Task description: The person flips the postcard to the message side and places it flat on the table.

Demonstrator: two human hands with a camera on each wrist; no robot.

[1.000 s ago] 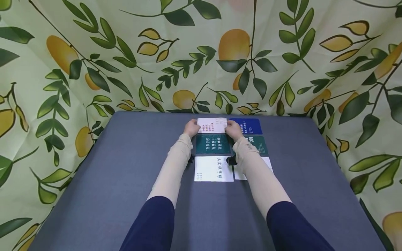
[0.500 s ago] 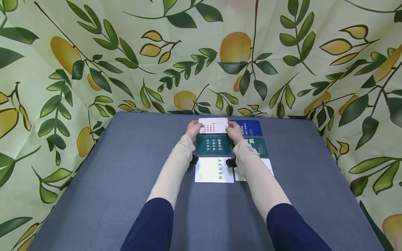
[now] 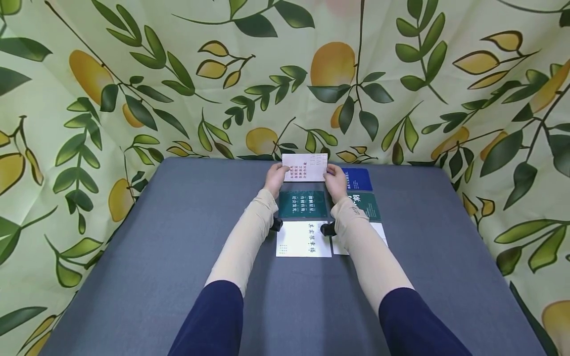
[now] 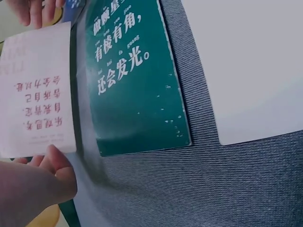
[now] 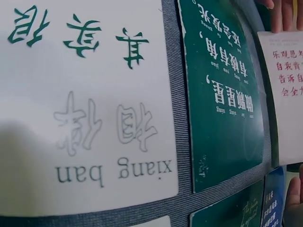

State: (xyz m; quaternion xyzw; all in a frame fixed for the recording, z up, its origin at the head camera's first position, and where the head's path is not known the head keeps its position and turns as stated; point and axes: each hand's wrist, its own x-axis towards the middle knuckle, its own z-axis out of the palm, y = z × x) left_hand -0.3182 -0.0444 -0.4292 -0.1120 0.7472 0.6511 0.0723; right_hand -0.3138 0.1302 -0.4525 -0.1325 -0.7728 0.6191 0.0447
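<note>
Noted grey-blue worktop [image 3: 187, 237], finely woven surface. Taking green card [image 3: 303, 204], white-lettered, as clock centre: white card [image 3: 294, 240] at 6 o'clock; second green card [image 3: 368, 205] at 3; blue card [image 3: 361, 179] at 2; second white card [image 3: 339, 246] at 4, partly hidden. Saw narrow strips of woven surface between neighbours.

The middle-left card [image 3: 303, 204] lies on the worktop [image 3: 133, 272]. Before it lies the front-left card [image 3: 294, 242]; behind it, between left hand [image 3: 274, 176] and right hand [image 3: 336, 182], the held card [image 3: 306, 169]. Right of the middle-left card lies the middle-right card [image 3: 369, 203]; diagonally behind, the back-right card [image 3: 358, 179]; diagonally before, the front-right card [image 3: 340, 247].
</note>
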